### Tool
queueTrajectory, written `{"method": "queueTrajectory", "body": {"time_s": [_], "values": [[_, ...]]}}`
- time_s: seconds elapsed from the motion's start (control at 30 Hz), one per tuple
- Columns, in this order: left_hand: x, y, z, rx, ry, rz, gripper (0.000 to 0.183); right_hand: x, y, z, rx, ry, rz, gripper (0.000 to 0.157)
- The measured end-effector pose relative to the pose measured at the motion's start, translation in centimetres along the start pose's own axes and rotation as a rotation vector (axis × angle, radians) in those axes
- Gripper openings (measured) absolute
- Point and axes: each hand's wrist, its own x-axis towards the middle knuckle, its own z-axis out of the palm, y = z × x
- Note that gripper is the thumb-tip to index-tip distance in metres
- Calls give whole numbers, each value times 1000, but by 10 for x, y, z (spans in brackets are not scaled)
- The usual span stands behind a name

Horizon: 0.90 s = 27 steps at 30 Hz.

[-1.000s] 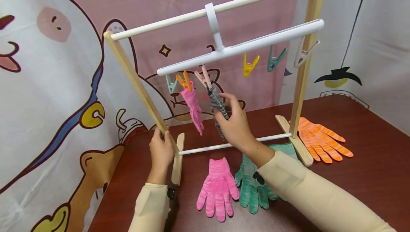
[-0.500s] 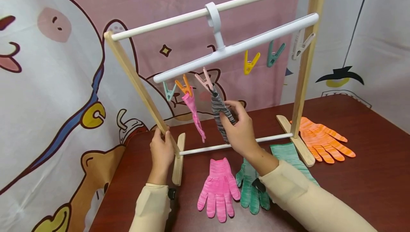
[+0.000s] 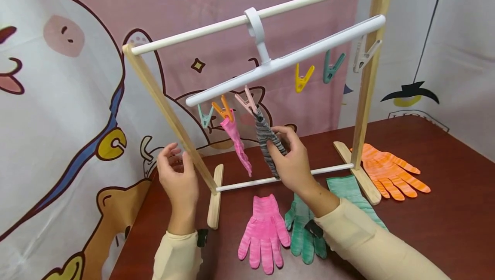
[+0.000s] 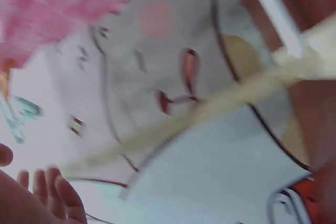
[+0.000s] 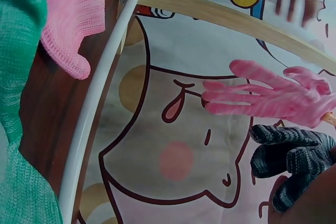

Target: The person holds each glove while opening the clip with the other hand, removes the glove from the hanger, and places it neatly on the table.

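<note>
Head view, gray glove [image 3: 265, 132], in right hand [image 3: 292, 159]

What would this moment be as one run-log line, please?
right hand: holding grey glove; left hand: empty, beside rack post; grey glove: in pale pink clip; hanging pink glove: in orange clip

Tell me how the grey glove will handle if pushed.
Probably floppy: the grey glove looks like soft knit fabric. Likely not slippery: its stitched surface looks textured. If the right hand releases it, it may swing, hanging from the pink clip.
</note>
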Motion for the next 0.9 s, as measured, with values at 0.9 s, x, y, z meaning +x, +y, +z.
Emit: {"method": "queueTrajectory", "body": {"time_s": [0.9], "values": [[63, 114, 70, 585, -519, 123, 62, 1, 3, -5, -6, -7, 17, 36]]}}
